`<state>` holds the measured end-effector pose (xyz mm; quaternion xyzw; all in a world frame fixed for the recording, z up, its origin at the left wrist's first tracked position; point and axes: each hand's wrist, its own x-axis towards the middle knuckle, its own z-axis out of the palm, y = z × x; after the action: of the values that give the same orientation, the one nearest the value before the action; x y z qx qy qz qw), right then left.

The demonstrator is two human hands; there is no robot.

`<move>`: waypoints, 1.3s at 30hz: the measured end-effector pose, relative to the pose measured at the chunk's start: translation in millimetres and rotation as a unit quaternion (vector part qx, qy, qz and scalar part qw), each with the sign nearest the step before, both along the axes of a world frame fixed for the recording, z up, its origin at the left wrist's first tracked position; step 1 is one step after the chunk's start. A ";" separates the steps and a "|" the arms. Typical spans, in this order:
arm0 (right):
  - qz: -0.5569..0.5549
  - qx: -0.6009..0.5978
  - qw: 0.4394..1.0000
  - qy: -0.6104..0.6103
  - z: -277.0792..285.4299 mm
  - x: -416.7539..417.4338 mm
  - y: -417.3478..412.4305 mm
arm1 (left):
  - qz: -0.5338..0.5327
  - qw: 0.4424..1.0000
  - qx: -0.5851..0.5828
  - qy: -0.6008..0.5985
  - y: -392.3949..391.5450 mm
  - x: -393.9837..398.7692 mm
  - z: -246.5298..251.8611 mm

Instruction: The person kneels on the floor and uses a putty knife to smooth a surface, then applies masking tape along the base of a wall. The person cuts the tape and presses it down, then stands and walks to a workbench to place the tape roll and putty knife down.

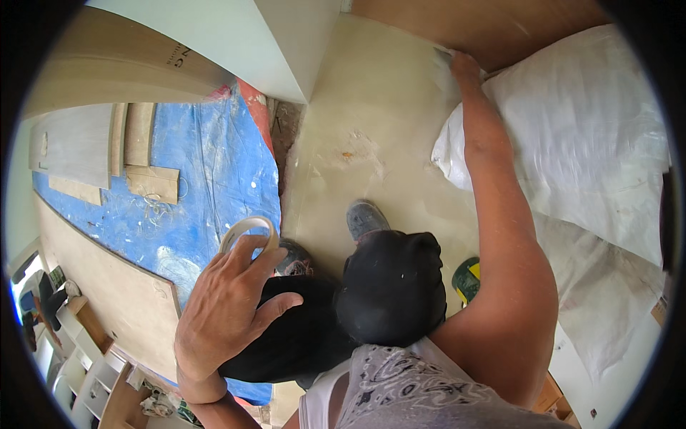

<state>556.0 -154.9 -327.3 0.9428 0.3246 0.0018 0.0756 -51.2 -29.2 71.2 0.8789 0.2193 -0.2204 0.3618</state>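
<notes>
My left hand (230, 300) is raised at the lower left, with a roll of pale tape (272, 230) hooked on its fingers above a blue tarpaulin (214, 161). Stretched far forward, my right hand (465, 67) is at the upper right, by the foot of a brown board (514, 27). Its fingers are at a thin pale edge or strip near the floor; what they grip there is too small to tell. Beside that arm bulges a large white plastic-wrapped bundle (579, 128). Between the hands lies a dusty beige floor (386, 128), with my shoe (366, 217) on it.
A white wall corner (300, 59) juts in at the top. Boards (75, 139) and a large panel (112, 268) lie at the left on the tarpaulin. A green container (466, 279) stands near my right knee. Another person (48, 300) is far off at the lower left, near shelving (91, 375).
</notes>
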 end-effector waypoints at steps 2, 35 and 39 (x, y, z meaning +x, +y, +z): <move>0.024 -0.024 0.999 -0.019 -8.6 -12.0 -19.8 | -0.019 0.999 -0.014 -0.022 1.0 10.0 -1.7; 0.014 0.113 0.956 0.271 46.6 -239.6 12.1 | -0.058 0.996 -0.009 -0.071 -12.6 5.2 -10.0; 0.065 0.107 0.923 0.365 18.9 -215.1 42.9 | -0.048 0.997 -0.007 -0.066 -17.0 2.3 -5.8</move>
<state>340.8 -112.0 -308.4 0.8574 0.3886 -0.3025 -0.1496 -48.9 -46.1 65.5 0.8986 0.1503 -0.1804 0.3707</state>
